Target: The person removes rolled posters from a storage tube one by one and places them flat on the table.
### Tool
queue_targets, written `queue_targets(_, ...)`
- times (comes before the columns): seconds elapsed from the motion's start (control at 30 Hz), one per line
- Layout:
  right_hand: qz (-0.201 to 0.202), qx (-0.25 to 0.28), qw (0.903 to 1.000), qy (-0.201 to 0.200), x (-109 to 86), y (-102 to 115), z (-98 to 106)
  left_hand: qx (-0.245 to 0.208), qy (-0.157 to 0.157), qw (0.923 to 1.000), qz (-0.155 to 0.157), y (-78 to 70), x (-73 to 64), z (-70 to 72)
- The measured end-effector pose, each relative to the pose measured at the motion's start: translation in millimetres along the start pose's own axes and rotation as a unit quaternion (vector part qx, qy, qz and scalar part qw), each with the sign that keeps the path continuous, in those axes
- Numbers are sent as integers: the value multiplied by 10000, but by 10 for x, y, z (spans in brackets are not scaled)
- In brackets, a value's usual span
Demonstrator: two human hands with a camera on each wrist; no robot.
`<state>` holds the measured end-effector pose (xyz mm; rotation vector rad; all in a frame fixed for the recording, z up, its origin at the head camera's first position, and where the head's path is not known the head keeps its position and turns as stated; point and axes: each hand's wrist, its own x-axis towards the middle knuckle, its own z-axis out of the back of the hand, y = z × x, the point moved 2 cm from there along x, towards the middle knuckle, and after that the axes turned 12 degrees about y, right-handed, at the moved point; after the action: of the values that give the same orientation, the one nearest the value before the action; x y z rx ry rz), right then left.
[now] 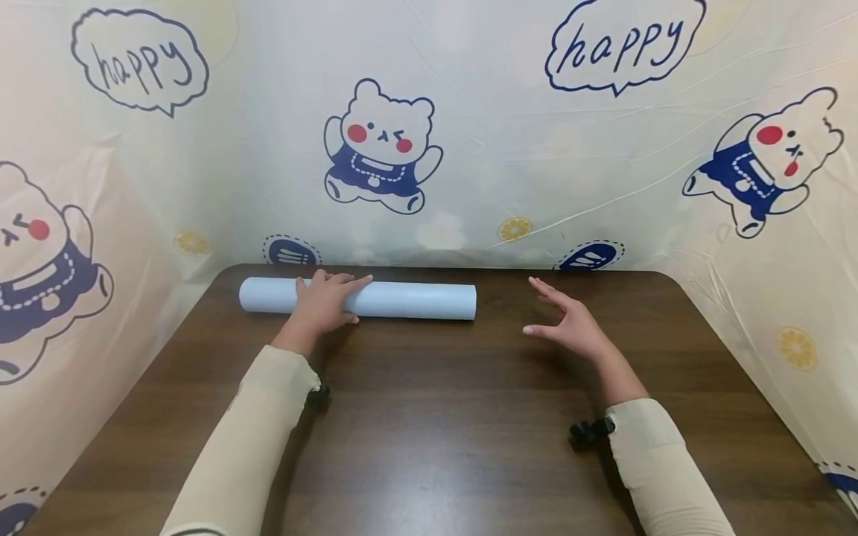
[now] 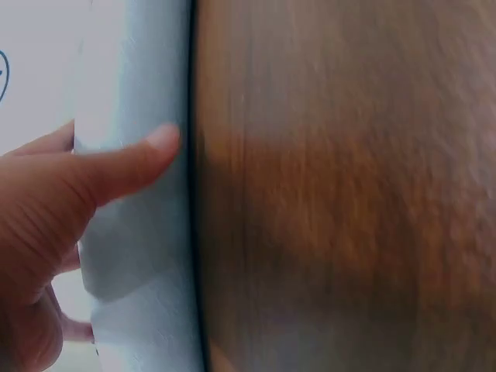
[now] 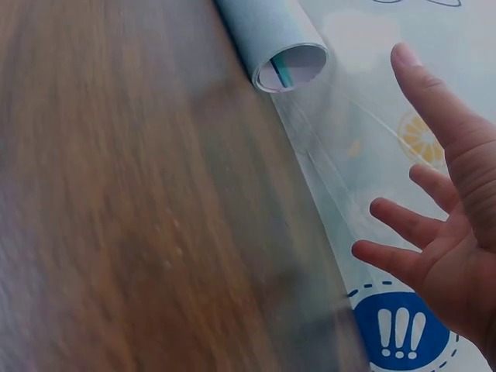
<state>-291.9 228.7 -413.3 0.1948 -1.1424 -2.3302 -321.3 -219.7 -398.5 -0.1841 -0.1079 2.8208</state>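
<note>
A pale blue roll of paper [image 1: 418, 300] lies lengthwise along the far edge of the table. My left hand [image 1: 325, 301] grips it left of its middle, fingers spread over the top and far side. In the left wrist view the thumb [image 2: 136, 167] lies across the near side of the roll [image 2: 143, 248]. To the right of the roll, apart from it, my right hand [image 1: 573, 324] is held with thumb and fingers spread, holding nothing. The right wrist view shows the roll's hollow end [image 3: 293, 68], with a teal stripe inside.
The dark wooden table [image 1: 429, 417] has rounded far corners. Behind it and at both sides hangs a light curtain [image 1: 482, 149] printed with bears and lettering. A small black device [image 1: 590, 433] sits on the right wrist, another [image 1: 320, 396] at the left.
</note>
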Motion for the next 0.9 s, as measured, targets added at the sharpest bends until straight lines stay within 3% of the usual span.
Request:
queue_targets(0.37, 22, 121, 9999, 67, -7, 32, -22, -89, 49, 9999, -86, -79, -49, -5)
queue_targets(0.9, -102, 163, 9997, 117, -77, 38, -11, 200, -548, 9976, -378, -195, -222, 56)
